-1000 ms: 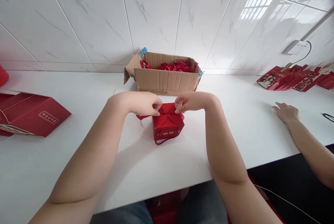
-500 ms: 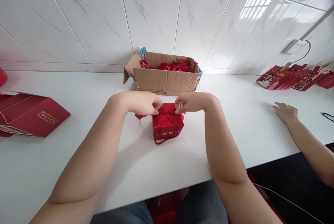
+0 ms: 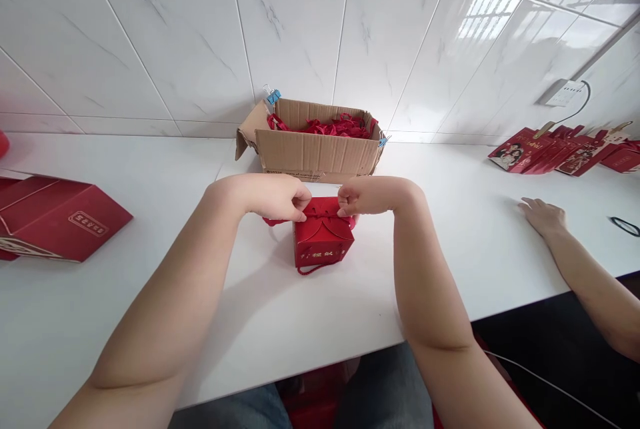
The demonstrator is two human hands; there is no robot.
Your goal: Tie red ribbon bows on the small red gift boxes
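A small red gift box [image 3: 324,246] with gold characters on its front stands on the white table before me. Across its top runs a red ribbon [image 3: 323,217], and a red cord handle lies at its lower front edge. My left hand [image 3: 285,197] pinches the ribbon at the left side of the lid, with a loose end trailing out beyond it. At the right side of the lid, my right hand [image 3: 364,196] is closed in a pinch on the ribbon too. The fingertips partly cover the ribbon where they grip it.
Behind the gift box sits an open cardboard box [image 3: 320,152] of red ribbons with blue binder clips. Larger dark-red boxes [image 3: 65,216] lie at left. At right are several red printed boxes [image 3: 530,149], a black loop [image 3: 625,226] and another person's hand [image 3: 544,216] on the table.
The right hand has shifted slightly right, so the hands are a little farther apart. The gift box sits marginally further right in view. Both pinches are kept.
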